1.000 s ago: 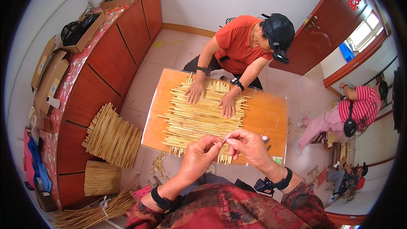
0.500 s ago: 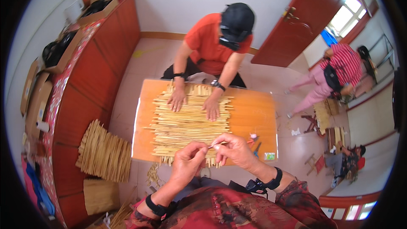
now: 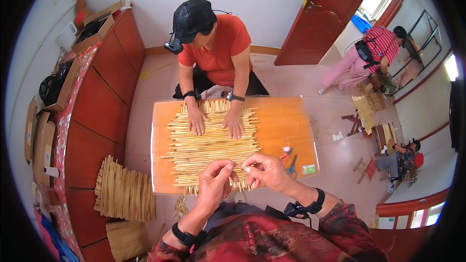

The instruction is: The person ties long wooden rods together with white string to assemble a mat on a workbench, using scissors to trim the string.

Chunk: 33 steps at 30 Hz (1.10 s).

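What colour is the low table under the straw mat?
Orange, seen in the head view: the table under the straw mat.

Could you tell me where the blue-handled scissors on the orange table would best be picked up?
Probably by the blue handle loops of the scissors, reaching with the right hand from the near edge of the table: the loops point toward that edge, the blades away, and they lie flat, clear of the straw mat.

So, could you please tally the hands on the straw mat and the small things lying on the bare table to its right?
Own hands at the straw mat near edge: 2, left hand and right hand
Co-worker's hands pressed flat on it: 2
Blue scissors: 1
Thread spool: 1
Small green packet: 1
Total: 7
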### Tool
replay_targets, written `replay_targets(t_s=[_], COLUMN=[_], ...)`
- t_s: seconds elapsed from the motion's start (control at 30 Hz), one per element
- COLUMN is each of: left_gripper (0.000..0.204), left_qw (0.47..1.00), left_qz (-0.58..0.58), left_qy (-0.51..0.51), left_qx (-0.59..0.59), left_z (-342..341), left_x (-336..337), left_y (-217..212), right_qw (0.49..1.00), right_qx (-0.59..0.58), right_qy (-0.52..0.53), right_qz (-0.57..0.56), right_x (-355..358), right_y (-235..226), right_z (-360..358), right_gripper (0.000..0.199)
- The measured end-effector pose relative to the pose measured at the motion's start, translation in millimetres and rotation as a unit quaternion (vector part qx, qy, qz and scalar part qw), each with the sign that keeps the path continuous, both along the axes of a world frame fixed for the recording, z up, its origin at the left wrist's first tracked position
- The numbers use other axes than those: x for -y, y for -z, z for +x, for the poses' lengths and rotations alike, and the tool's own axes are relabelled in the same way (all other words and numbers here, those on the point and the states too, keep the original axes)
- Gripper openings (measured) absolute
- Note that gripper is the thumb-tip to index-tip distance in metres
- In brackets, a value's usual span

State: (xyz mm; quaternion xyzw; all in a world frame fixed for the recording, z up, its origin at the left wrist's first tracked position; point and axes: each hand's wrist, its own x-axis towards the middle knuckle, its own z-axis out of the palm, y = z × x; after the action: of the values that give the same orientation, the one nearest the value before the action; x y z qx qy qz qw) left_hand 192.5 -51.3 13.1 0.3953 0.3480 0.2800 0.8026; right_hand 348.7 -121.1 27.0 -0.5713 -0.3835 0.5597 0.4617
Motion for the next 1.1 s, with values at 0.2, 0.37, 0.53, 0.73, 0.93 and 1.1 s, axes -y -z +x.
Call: replay_targets(t_s=[0.2, 0.37, 0.53, 0.73, 0.93, 1.1], left_gripper=[0.015, 0.014, 0.013, 0.015, 0.023, 0.021], left_qw=[1.000, 0.998, 0.997, 0.999, 0.996, 0.997], left_qz=[-0.004, 0.021, 0.054, 0.039, -0.061, -0.051], left_qy=[0.007, 0.059, 0.059, 0.017, -0.028, -0.034], left_qx=[0.025, -0.010, -0.024, 0.013, 0.057, 0.057], left_z=[-1.2, 6.1, 8.2, 7.5, -1.5, -5.0], left_x=[0.1, 1.2, -0.6, 2.5, -4.3, -8.1], left_y=[3.5, -7.1, -4.7, 0.6, 19.7, 32.5], right_qw=[1.000, 1.000, 0.997, 0.999, 0.967, 0.921], right_qx=[-0.008, 0.006, 0.069, 0.044, -0.190, -0.316], right_qy=[0.022, 0.026, 0.013, 0.000, 0.119, 0.109], right_qz=[0.008, 0.007, 0.014, -0.019, 0.119, 0.202], right_x=[-2.5, -2.4, -2.2, 4.4, 8.8, 9.3], right_y=[-4.8, -8.0, -20.3, -13.5, -11.8, -42.4], right_z=[1.1, 4.5, 1.0, 8.7, 28.6, 30.9], right_gripper=[0.011, 0.011, 0.010, 0.009, 0.010, 0.009])
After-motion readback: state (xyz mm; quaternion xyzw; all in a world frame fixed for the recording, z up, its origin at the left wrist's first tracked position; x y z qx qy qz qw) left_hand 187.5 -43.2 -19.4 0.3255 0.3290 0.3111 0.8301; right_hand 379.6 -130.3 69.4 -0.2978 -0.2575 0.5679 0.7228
